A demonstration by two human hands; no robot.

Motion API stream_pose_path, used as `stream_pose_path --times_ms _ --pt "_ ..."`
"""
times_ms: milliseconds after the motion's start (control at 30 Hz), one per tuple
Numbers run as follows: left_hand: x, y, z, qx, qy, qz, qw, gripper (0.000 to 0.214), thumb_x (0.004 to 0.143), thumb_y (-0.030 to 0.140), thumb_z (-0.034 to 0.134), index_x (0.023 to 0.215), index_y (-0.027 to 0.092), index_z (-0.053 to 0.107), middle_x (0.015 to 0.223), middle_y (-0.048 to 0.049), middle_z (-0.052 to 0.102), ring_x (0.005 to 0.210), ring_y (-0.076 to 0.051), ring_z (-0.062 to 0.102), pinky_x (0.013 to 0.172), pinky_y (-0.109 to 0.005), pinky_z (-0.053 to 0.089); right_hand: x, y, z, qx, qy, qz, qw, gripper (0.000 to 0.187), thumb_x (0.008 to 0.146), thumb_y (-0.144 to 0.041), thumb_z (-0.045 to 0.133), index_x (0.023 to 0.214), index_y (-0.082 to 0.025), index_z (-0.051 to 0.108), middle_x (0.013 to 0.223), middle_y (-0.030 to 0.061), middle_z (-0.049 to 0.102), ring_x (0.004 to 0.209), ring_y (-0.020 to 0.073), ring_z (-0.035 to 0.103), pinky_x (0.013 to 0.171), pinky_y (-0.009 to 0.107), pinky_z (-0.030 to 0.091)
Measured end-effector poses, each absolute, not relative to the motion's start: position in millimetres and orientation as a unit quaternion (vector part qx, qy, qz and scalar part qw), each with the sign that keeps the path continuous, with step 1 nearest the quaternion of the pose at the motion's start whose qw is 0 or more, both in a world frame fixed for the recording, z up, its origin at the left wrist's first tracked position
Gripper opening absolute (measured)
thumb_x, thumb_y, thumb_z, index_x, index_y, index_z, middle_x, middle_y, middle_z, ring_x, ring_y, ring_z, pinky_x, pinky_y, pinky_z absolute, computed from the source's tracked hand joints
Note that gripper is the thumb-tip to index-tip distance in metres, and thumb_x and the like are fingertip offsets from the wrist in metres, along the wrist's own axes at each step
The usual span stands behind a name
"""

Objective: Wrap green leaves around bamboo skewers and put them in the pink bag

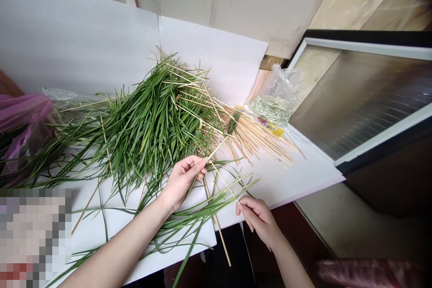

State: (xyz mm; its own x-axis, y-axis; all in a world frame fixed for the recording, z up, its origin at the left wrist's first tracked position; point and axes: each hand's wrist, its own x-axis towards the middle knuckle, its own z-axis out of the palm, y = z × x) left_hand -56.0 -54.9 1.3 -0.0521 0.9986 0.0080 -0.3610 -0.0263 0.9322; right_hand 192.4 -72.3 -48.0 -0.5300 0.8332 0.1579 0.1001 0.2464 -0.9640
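Passage along the back edge of the white-covered bench (286,184) is blocked by a heap of long green leaves (158,117), and the left end by a purple plastic bag (23,117). Toward the back right corner, the way is obstructed by fanned wooden sticks (259,139) and a clear plastic bag (278,96). Loose stalks (202,209) lie across the front edge between the left hand (182,182) and the right hand (258,220); room for passage is left beside the front right corner.
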Motion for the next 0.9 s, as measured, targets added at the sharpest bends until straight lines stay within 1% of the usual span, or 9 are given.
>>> stream_pose_path --times_ms 200,400,700,900 --pt "-54.9 -56.0 2.8 0.392 0.408 0.595 0.571 0.031 0.073 0.042 0.084 0.076 0.014 0.071 0.067 0.0006 0.062 0.059 -0.008 0.049 0.059 -0.020 0.040 192.7 -72.4 -48.1 -0.332 -0.705 0.518 0.353 0.035 0.105 -0.040 0.049 0.078 -0.019 0.060 0.054 -0.0078 0.035 0.041 0.0111 0.033 0.045 0.025 0.024" --pt "-55.2 -56.0 1.7 0.388 0.408 0.600 0.568 0.027 0.073 0.038 0.086 0.078 0.014 0.074 0.067 0.0004 0.064 0.059 -0.007 0.050 0.059 -0.019 0.042 192.3 -72.9 -46.2 -0.325 -0.710 0.513 0.357 0.034 0.105 -0.037 0.049 0.078 -0.019 0.060 0.054 -0.0079 0.036 0.041 0.0109 0.034 0.046 0.024 0.026" --pt "-54.7 -56.2 0.8 0.388 0.411 0.616 0.549 0.025 0.069 0.034 0.088 0.080 0.014 0.077 0.069 -0.0007 0.064 0.060 -0.008 0.051 0.057 -0.020 0.044 192.5 -72.6 -48.2 -0.331 -0.712 0.510 0.352 0.039 0.105 -0.044 0.049 0.078 -0.019 0.060 0.053 -0.0074 0.037 0.041 0.0113 0.035 0.046 0.025 0.026" --pt "-54.9 -55.8 1.1 0.383 0.420 0.626 0.534 0.026 0.065 0.034 0.090 0.080 0.015 0.079 0.069 -0.0015 0.065 0.059 -0.009 0.051 0.055 -0.021 0.045 192.0 -72.9 -45.7 -0.333 -0.710 0.510 0.353 0.039 0.104 -0.045 0.049 0.077 -0.019 0.060 0.055 -0.0071 0.037 0.040 0.0114 0.035 0.045 0.025 0.026"
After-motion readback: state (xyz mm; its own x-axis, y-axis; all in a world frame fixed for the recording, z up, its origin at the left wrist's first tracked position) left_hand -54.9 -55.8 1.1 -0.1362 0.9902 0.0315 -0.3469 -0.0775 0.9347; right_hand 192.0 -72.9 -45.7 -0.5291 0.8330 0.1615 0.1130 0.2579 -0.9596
